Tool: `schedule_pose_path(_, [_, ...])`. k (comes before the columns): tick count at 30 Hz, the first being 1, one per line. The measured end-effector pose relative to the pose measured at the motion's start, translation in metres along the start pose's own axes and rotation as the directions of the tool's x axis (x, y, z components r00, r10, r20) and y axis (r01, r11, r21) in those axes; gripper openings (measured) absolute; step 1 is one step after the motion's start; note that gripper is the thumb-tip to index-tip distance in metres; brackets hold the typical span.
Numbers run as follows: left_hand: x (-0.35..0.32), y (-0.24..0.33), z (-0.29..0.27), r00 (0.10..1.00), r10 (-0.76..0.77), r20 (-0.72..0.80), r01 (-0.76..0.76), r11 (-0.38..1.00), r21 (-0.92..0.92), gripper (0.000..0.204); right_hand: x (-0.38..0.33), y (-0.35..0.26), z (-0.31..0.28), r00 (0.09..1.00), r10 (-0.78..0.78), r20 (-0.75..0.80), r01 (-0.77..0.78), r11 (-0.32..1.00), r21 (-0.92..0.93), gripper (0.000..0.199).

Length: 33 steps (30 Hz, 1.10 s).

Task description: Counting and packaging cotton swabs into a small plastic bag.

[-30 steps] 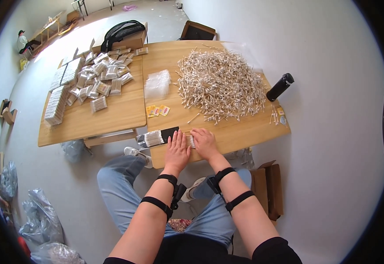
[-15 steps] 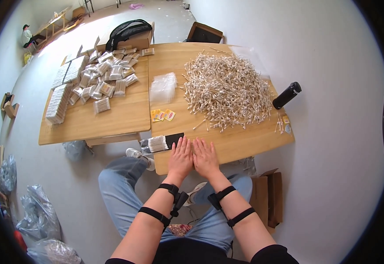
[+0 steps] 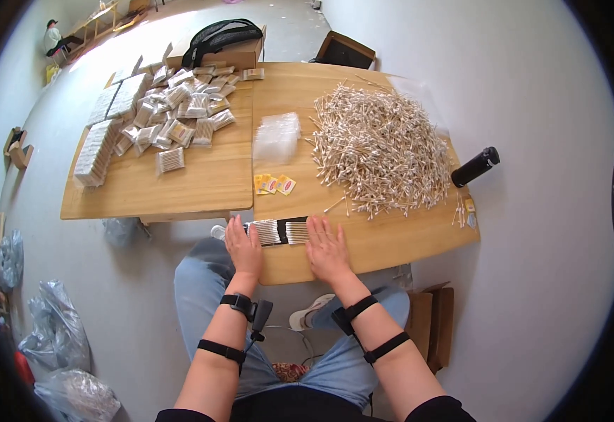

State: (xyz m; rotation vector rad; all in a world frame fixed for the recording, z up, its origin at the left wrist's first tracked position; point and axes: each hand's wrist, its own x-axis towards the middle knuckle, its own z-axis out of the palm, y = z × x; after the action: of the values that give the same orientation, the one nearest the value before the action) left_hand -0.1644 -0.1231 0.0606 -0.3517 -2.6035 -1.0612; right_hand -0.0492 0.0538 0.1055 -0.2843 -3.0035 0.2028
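Two rows of cotton swabs lie side by side on a black strip (image 3: pixel 283 229) at the table's near edge. My left hand (image 3: pixel 245 247) rests with straight fingers against the outer end of the left swab row (image 3: pixel 265 231), partly covering it. Flat and with fingers stretched out, my right hand (image 3: pixel 328 252) lies at the outer end of the right swab row (image 3: pixel 296 233). A narrow black gap shows between the two rows. Beyond them are a few small yellow-and-white cards (image 3: pixel 276 185) and a stack of clear plastic bags (image 3: pixel 277 137).
A large heap of loose cotton swabs (image 3: pixel 381 151) covers the right tabletop, with a black cylinder (image 3: pixel 476 167) at its right. Filled swab packs (image 3: pixel 198 105) are piled on the left table, beside stacked packs (image 3: pixel 97 155). A cardboard box (image 3: pixel 442 323) stands on the floor.
My left hand has moved left, away from my right hand, to the left swab row. The right swab row now shows between my hands. The view has shifted slightly.
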Motion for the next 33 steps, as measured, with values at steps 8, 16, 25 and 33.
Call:
schedule_pose_path(8, [0.008, -0.019, 0.019, 0.983, -0.071, 0.167, 0.082, 0.995, -0.060, 0.038, 0.018, -0.008, 0.000, 0.995, -0.078, 0.067, 0.079, 0.997, -0.010, 0.059])
schedule_pose_path(16, [0.007, -0.019, 0.020, 0.985, -0.015, 0.171, 0.028, 0.997, -0.073, 0.034, 0.025, -0.028, 0.003, 0.993, -0.100, 0.060, 0.104, 0.993, -0.054, 0.059])
schedule_pose_path(25, [0.009, -0.011, 0.011, 0.987, -0.026, 0.160, 0.043, 0.994, -0.102, 0.034, 0.028, -0.044, 0.010, 0.994, -0.112, 0.008, 0.112, 0.994, 0.016, 0.059])
schedule_pose_path(33, [0.023, -0.023, 0.004, 0.942, -0.312, 0.125, 0.331, 0.794, -0.510, 0.039, 0.025, -0.011, -0.004, 0.989, -0.112, 0.095, 0.102, 0.990, 0.098, 0.076])
